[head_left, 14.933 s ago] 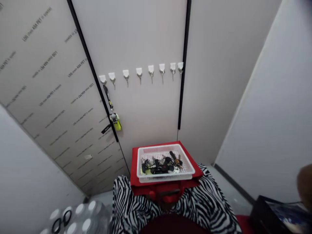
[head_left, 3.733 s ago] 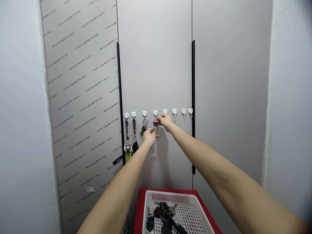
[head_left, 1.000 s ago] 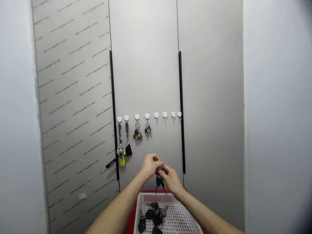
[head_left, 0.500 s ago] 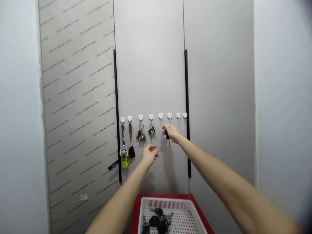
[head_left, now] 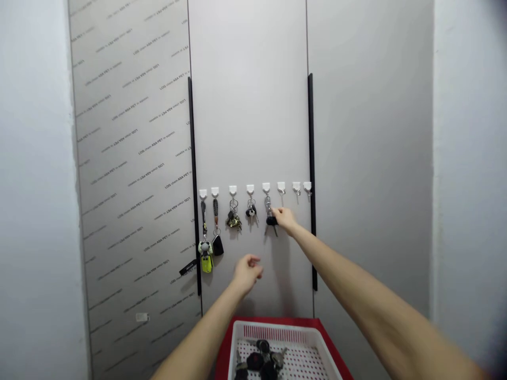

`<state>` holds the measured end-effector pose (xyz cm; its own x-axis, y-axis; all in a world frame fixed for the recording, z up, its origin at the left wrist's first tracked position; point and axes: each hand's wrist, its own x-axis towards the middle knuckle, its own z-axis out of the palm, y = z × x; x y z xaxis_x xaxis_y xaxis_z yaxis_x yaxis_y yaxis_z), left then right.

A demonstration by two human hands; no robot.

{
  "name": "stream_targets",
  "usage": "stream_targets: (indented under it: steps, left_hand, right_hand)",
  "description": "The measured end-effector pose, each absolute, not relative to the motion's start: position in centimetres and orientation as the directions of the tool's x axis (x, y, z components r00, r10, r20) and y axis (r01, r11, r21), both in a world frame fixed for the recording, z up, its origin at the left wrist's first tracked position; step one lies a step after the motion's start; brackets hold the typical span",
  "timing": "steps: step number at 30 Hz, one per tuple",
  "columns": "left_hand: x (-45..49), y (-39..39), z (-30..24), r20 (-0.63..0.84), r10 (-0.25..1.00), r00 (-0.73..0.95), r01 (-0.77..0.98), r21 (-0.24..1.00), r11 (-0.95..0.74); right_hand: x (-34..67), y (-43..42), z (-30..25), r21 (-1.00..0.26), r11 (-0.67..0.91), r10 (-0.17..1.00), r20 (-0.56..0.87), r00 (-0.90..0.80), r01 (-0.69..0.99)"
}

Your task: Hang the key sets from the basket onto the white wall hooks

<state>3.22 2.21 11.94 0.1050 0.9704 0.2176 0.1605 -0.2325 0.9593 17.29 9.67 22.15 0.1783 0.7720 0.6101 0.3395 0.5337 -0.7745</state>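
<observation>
A bunch of keys [head_left: 271, 220] with a dark fob hangs by its ring from the fifth white hook [head_left: 266, 187] from the left. My right hand [head_left: 283, 218] is at the right side of this bunch, its fingers pinched together against the keys. Lower and to the left, in front of the panel, is my left hand [head_left: 247, 273]; it holds nothing, and its fingers are loosely curled with gaps between them. To the left hang a key bunch [head_left: 251, 211], a brass-coloured key bunch [head_left: 233, 219], a black fob on a strap [head_left: 217, 245] and a yellow-green key holder with a figure [head_left: 206, 258].
More white hooks [head_left: 296, 187] continue to the right along the grey panel [head_left: 249, 105]. Long black handles [head_left: 312, 179] edge the panel. Below, a white basket [head_left: 283, 333] with several dark keys [head_left: 261, 361] stands on a red surface [head_left: 317, 323].
The key bunch in my right hand has gone onto the fifth hook, where it hangs. My left hand has dropped slightly. The view has shifted a little.
</observation>
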Motion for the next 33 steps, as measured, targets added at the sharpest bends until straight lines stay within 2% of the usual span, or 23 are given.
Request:
stream_targets:
  steps: [2,4,5,7,9,10,12,14,17,22,27,33]
  left_hand:
    - [2.6,1.3,8.3,0.206,0.965,0.162,0.260,0.934,-0.243]
    - [2.1,-0.1,4.5,0.182,0.951,0.248,0.398,0.876,-0.272]
    - [1.9,-0.9,2.8,0.153,0.952,0.265,0.471,0.841,-0.267]
    - [1.7,-2.2,0.1,0.121,0.955,0.270,0.592,0.761,-0.264]
    - [1.7,-2.8,-1.4,0.148,0.952,0.267,0.647,0.704,-0.291]
    - [1.7,-2.8,-1.8,0.169,0.948,0.269,0.651,0.694,-0.308]
    - [2.1,-2.3,-2.0,0.170,0.946,0.274,0.632,0.710,-0.311]
    - [2.6,-1.4,-1.8,0.137,0.954,0.268,0.584,0.764,-0.274]
    - [3.4,-0.6,-0.9,0.116,0.960,0.254,0.430,0.876,-0.220]
    - [4.0,-0.8,3.0,0.050,0.956,0.289,0.147,0.984,-0.096]
    - [3.6,-0.8,8.0,0.087,0.921,0.379,0.014,0.995,-0.100]
    - [3.2,-0.4,11.8,0.184,0.877,0.444,0.054,0.971,-0.231]
  right_hand:
    - [17.8,7.8,19.4,-0.693,0.517,0.695,0.683,0.227,0.503]
    - [17.9,5.1,15.2,-0.597,0.512,0.688,0.716,0.122,0.617]
    - [17.8,3.5,12.7,-0.585,0.507,0.746,0.666,0.017,0.633]
    - [17.4,0.3,7.4,-0.593,0.471,0.862,0.464,-0.201,0.653]
    - [16.7,-2.4,3.0,-0.584,0.470,0.881,0.269,-0.389,0.662]
    - [16.3,-3.4,1.3,-0.571,0.472,0.875,0.213,-0.434,0.671]
    - [15.8,-4.5,-0.6,-0.571,0.464,0.879,0.201,-0.433,0.677]
    - [15.4,-4.5,-0.9,-0.624,0.453,0.884,0.225,-0.408,0.636]
    - [15.1,-3.9,0.2,-0.734,0.481,0.865,0.311,-0.393,0.479]
    - [14.8,-3.5,2.3,-0.793,0.517,0.855,0.459,-0.242,0.321]
    - [15.5,-2.9,4.8,-0.829,0.455,0.888,0.450,-0.096,0.325]
    - [17.1,-1.9,7.9,-0.721,0.535,0.824,0.561,-0.081,0.440]
